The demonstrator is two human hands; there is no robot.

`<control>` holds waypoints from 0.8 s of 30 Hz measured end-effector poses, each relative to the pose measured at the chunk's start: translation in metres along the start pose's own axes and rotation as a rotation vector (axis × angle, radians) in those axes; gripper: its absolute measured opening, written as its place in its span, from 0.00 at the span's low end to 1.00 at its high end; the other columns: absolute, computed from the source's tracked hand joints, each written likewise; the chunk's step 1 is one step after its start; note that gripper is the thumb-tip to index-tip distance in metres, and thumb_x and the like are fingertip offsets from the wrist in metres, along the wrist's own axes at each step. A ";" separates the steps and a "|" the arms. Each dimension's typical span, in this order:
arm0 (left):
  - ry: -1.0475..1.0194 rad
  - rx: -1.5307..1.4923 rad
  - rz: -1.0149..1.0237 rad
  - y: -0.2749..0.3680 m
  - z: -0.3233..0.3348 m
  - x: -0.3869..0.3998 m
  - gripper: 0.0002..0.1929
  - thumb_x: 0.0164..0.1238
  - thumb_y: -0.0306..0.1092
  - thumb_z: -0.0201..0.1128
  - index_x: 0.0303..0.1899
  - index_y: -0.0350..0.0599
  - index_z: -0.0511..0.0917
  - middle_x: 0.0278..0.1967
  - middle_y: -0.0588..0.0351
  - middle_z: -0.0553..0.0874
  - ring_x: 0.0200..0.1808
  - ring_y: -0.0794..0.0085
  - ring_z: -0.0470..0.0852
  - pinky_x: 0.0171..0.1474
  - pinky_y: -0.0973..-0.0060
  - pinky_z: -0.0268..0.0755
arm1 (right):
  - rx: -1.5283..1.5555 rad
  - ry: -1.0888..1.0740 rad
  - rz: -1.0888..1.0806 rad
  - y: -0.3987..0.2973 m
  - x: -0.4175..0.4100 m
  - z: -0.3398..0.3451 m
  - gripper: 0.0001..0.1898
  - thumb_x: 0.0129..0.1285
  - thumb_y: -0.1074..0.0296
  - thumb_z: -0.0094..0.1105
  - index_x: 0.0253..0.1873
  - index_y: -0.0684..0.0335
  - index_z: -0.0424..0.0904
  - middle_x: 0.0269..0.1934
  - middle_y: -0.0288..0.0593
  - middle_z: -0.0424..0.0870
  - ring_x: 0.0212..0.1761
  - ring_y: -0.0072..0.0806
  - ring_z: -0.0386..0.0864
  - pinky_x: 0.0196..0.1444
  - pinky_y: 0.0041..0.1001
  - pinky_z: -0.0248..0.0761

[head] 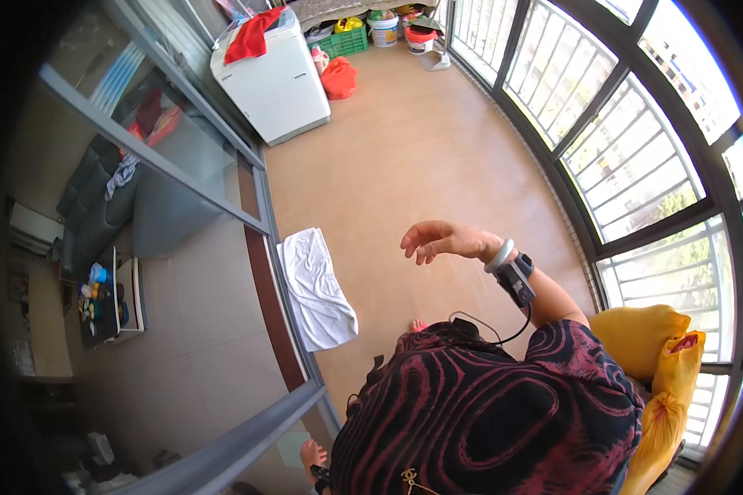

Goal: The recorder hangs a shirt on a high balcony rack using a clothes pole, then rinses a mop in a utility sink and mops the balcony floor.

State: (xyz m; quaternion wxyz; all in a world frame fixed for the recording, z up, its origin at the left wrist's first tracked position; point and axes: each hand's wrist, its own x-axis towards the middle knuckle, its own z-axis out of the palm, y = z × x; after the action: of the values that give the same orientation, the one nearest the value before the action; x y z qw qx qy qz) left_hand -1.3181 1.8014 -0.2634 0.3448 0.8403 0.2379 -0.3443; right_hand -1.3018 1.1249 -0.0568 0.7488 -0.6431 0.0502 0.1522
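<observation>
My right hand [444, 240] is raised in front of my body, above the tan floor, with its fingers loosely curled, apart and holding nothing. A pale bangle and a strapped-on device with a cable sit on that wrist. Low at the picture's bottom, my left hand [313, 455] shows beside my patterned shirt, near the grey sliding door frame; only part of it is visible, and I cannot tell whether it touches anything. A crumpled white cloth [317, 291] lies on the floor along the door track.
A white washing machine [275, 80] with a red cloth [253, 36] on top stands ahead. Beyond are a red plastic bag [338, 78], a green crate [343, 42] and buckets. Yellow sacks [638, 337] lean by the barred windows at right. A sofa [93, 210] stands through the doorway.
</observation>
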 end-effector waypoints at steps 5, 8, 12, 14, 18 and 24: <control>-0.004 0.185 0.029 0.140 -0.004 0.079 0.15 0.65 0.37 0.55 0.51 0.43 0.74 0.33 0.51 0.82 0.28 0.66 0.83 0.26 0.72 0.75 | 0.050 0.080 -0.050 -0.008 -0.031 -0.076 0.16 0.65 0.67 0.57 0.57 0.61 0.72 0.47 0.35 0.78 0.45 0.21 0.76 0.50 0.24 0.69; -0.051 0.134 0.016 0.213 -0.016 0.148 0.15 0.64 0.35 0.56 0.51 0.42 0.74 0.33 0.53 0.81 0.29 0.67 0.82 0.27 0.71 0.75 | 0.132 0.262 -0.110 -0.022 -0.042 -0.106 0.16 0.65 0.70 0.58 0.56 0.61 0.73 0.47 0.36 0.79 0.44 0.22 0.76 0.50 0.24 0.70; -0.083 0.379 0.364 0.350 -0.017 0.223 0.15 0.66 0.35 0.57 0.51 0.42 0.74 0.31 0.54 0.81 0.25 0.69 0.79 0.26 0.71 0.73 | 0.236 0.510 -0.280 -0.028 -0.055 -0.155 0.17 0.64 0.69 0.59 0.56 0.65 0.72 0.46 0.41 0.80 0.44 0.25 0.78 0.50 0.24 0.71; -0.033 0.563 0.537 0.445 0.011 0.240 0.15 0.66 0.35 0.56 0.51 0.42 0.73 0.29 0.55 0.80 0.22 0.71 0.78 0.24 0.73 0.71 | 0.265 0.615 -0.330 -0.042 -0.054 -0.173 0.17 0.64 0.69 0.59 0.56 0.65 0.72 0.46 0.42 0.80 0.44 0.26 0.78 0.50 0.25 0.71; -0.042 0.686 0.790 0.600 0.038 0.289 0.17 0.64 0.35 0.57 0.52 0.41 0.75 0.30 0.50 0.82 0.29 0.64 0.81 0.33 0.69 0.74 | 0.363 0.779 -0.538 -0.074 -0.035 -0.220 0.18 0.63 0.67 0.60 0.56 0.64 0.72 0.46 0.44 0.79 0.43 0.26 0.78 0.48 0.24 0.71; -0.143 0.868 1.092 0.875 0.148 0.255 0.16 0.64 0.36 0.59 0.52 0.42 0.76 0.34 0.46 0.84 0.36 0.56 0.83 0.43 0.65 0.74 | 0.359 0.942 -0.709 -0.118 -0.008 -0.274 0.20 0.63 0.61 0.60 0.56 0.64 0.69 0.45 0.43 0.77 0.41 0.27 0.76 0.45 0.24 0.70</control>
State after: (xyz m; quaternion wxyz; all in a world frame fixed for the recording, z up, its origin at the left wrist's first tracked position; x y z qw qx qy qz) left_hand -0.6559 1.1646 -0.1671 0.1164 0.8766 -0.4004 -0.2400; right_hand -1.2423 0.8403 0.0111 0.7478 -0.4825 0.1835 -0.4175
